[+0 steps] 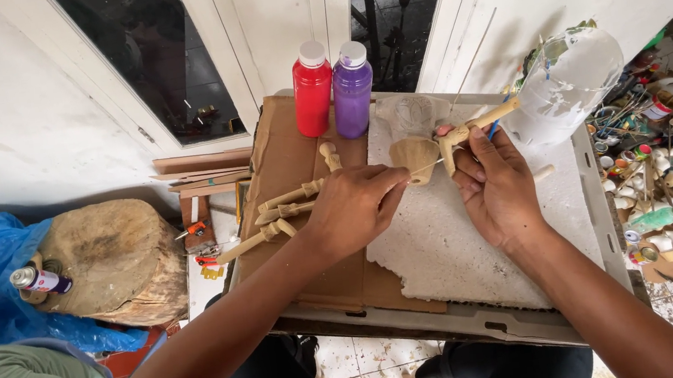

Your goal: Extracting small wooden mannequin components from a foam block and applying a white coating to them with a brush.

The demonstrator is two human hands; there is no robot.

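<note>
Above a white foam sheet (482,239) on the table, a jointed wooden puppet figure (415,157) is partly hidden by both hands. Left hand (351,204) pinches a thin stick; right hand (494,185) grips a pale wooden limb. Red bottle (312,88) and purple bottle (353,89) stand behind.

Both forearms are bare with no sleeves, watch or rings showing; dark trousers cover the legs.

A pale wooden jointed puppet (328,190) is held above the tray's (587,182) far edge, limbs splayed left.
</note>
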